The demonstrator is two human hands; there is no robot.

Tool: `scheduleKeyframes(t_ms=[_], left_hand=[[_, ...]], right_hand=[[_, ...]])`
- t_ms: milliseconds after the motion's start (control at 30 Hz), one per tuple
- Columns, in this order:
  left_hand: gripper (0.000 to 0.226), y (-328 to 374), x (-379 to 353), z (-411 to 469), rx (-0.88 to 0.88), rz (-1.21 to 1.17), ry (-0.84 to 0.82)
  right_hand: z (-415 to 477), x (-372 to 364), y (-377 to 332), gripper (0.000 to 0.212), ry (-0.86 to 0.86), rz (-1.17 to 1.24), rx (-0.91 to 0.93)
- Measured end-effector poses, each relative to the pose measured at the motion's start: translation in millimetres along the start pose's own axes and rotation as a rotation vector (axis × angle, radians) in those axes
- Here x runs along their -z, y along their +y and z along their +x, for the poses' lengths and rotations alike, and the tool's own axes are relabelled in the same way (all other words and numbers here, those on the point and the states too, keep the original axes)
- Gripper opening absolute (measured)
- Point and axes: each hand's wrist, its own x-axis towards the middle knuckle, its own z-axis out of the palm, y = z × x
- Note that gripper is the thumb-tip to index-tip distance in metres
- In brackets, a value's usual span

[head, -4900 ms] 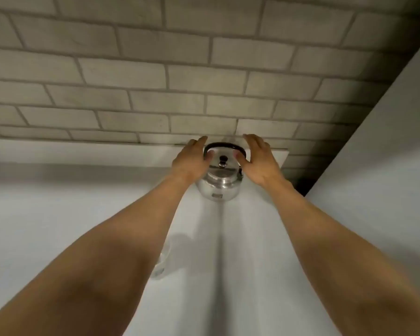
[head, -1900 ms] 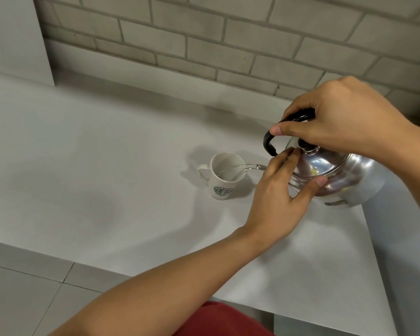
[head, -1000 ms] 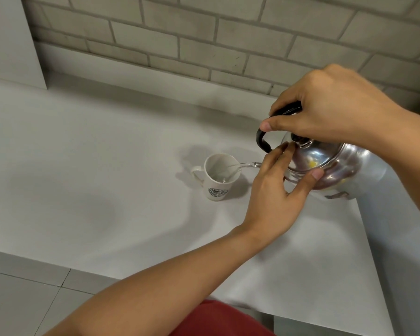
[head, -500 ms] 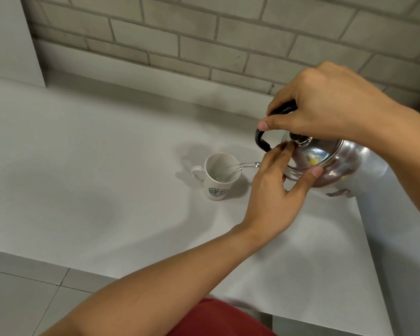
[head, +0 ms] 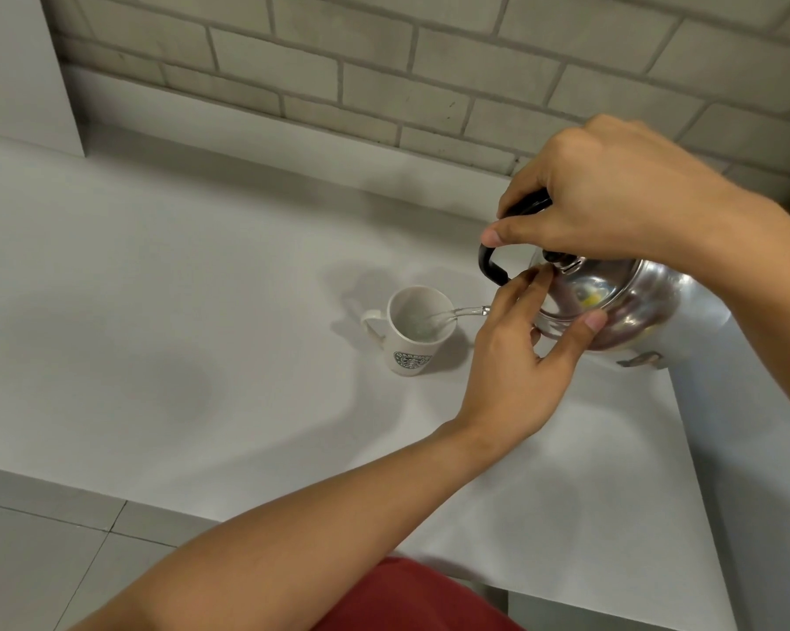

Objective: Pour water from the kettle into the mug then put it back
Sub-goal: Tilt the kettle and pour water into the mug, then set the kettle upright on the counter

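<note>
A shiny steel kettle (head: 621, 307) with a black handle hangs tilted to the left above the white counter (head: 165, 311). My right hand (head: 612, 198) is closed around the handle from above. My left hand (head: 520, 357) presses its fingertips and thumb on the kettle's lid and front, hiding the spout. A thin stream of water (head: 457, 312) runs from under that hand into a white mug (head: 413, 337) with a green logo. The mug stands upright on the counter to the kettle's left, handle pointing left, with water inside.
A grey brick wall (head: 384, 75) backs the counter. A white panel (head: 19, 70) stands at the far left and another white surface (head: 757, 448) rises along the right side. Grey floor tiles (head: 33, 553) lie below the counter's front edge, by my red clothing (head: 411, 598).
Since the earliest frame the kettle has been lifted from the back of the counter and tilted over the mug. Over the last second the pour continues and the water in the mug has risen.
</note>
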Motion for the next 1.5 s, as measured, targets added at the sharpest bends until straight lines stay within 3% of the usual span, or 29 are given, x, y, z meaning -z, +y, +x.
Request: scheduleKeyframes(t_ms=[500,967,1333,1500], left_hand=[[0.059,-3.7,3.0,-2.7,0.016,-0.007,0.028],[0.061,0.2,11.0,-8.0,0.017,0.082,-0.054],[0.065,-7.3,23.5,-8.1,-0.077,0.373,-0.182],[0.05,-5.0,27.5,-9.9,-0.177,0.383,-0.181]], right_hand=[[3.4,-5.9,-4.5,0.038,0.001,-0.013,0.023],[-17.2,-5.7,3.2,0.041,0.079,0.113,-0.008],[-66.2,-38.7,28.1,0.034,0.335,0.384,-0.143],[-89.5,-59.7,44.6,0.021,0.479,0.607,-0.245]])
